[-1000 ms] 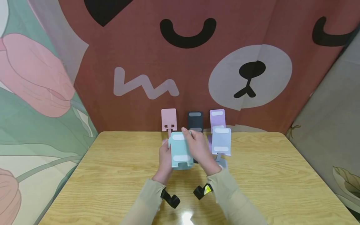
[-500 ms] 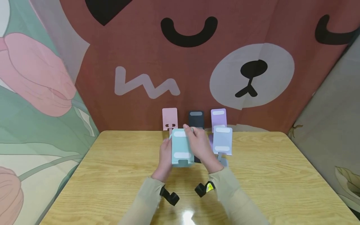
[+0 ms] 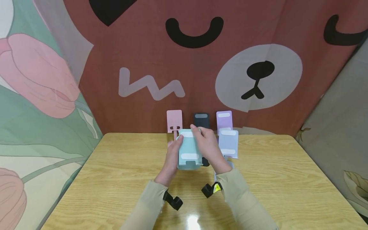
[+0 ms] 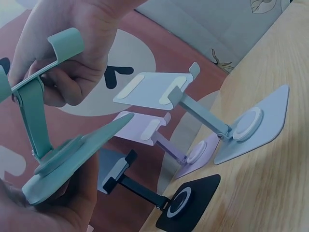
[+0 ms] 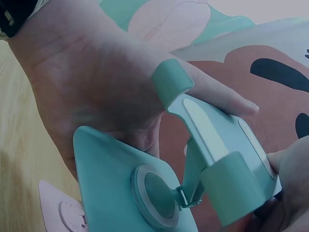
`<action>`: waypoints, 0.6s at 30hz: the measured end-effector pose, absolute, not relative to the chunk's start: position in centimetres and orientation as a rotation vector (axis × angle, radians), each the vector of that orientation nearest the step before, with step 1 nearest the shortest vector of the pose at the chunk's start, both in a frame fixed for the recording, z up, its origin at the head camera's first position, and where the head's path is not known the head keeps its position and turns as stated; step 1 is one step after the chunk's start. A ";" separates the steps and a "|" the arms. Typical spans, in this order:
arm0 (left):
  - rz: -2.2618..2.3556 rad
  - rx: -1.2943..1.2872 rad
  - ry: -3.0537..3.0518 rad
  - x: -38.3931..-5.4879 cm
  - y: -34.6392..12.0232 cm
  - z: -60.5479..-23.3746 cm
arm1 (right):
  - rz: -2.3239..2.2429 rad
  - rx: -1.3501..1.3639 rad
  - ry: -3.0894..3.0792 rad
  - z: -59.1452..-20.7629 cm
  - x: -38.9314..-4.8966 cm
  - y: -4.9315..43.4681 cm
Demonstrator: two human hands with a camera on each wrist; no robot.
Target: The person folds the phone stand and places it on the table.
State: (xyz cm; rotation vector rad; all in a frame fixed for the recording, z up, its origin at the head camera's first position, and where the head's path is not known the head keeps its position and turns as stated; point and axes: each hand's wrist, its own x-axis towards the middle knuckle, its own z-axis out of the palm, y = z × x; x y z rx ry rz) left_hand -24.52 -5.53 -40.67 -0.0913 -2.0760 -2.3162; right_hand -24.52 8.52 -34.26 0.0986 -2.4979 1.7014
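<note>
Both hands hold a teal folding phone stand [image 3: 188,147] above the table. My left hand [image 3: 171,158] grips its base plate [image 4: 82,159], with the thumb up beside the cradle's left edge. My right hand [image 3: 210,147] pinches the upper right of the cradle plate [image 5: 229,133], thumb near its top edge. In the right wrist view, the hinged arm [image 5: 193,166] stands unfolded between base and cradle, and the two lipped hooks show. The right hand's fingers [image 4: 67,84] curl behind the cradle in the left wrist view.
More phone stands stand behind: pink [image 3: 174,120], black [image 3: 202,119], purple [image 3: 224,118] and, nearer on the right, light blue [image 3: 228,143]. The wooden table [image 3: 115,179] meets a bear-printed cloth [image 3: 143,118] at its back edge.
The teal stand has risen a little and shifted slightly right with both hands. My left thumb has come up into sight beside the cradle's edge.
</note>
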 end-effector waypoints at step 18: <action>-2.343 0.012 -2.130 -24.2 -6.0 -40.3 | 1.707 0.079 -2.540 -35.6 -24.1 9.5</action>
